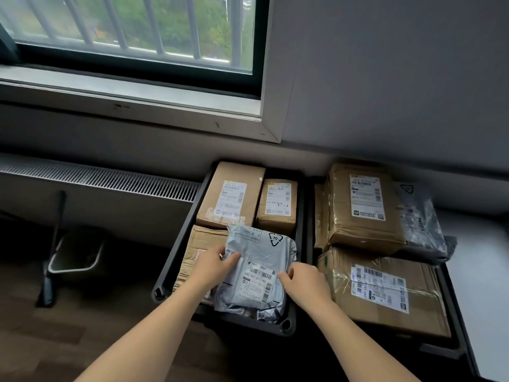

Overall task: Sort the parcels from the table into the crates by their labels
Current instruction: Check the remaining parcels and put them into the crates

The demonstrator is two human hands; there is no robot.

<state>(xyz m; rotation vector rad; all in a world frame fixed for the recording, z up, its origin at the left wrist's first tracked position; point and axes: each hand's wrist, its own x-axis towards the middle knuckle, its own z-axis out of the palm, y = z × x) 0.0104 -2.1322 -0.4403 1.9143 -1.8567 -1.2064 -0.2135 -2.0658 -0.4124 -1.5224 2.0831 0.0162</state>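
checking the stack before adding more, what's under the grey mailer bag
A creased cardboard box shows under the grey mailer bag at its left edge; the rest beneath is covered.

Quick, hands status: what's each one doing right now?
Left hand: grips the left edge of the grey mailer, thumb on top.
Right hand: fingers curled, pinching the mailer's right edge.

Dim daylight is admitted through the window (132, 28) at upper left; the floor (41, 334) at lower left is lost in shadow; lines are bent near the edges.
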